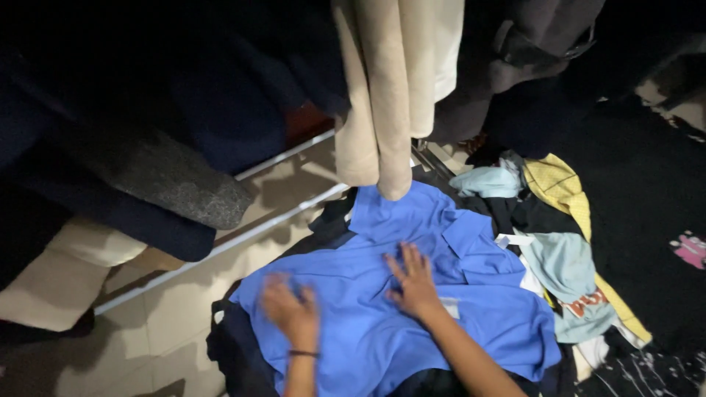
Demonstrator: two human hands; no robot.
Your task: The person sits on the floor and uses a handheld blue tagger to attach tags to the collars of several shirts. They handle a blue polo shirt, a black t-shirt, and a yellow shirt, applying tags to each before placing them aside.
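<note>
A bright blue shirt [412, 235] lies spread on top of a pile of clothes on the floor. My left hand [290, 309] rests flat on its lower left part, blurred by motion, with a dark band on the wrist. Beside it, my right hand [413, 285] presses flat on the middle of the shirt, fingers spread apart. Neither hand holds anything.
Beige trousers [386, 95] and dark garments [220, 81] hang above the pile. To the right of the shirt lie a pale blue top [566, 268], a yellow cloth [559, 187] and black clothes [647, 198]. Tiled floor [169, 323] and a metal door track [243, 239] show at left.
</note>
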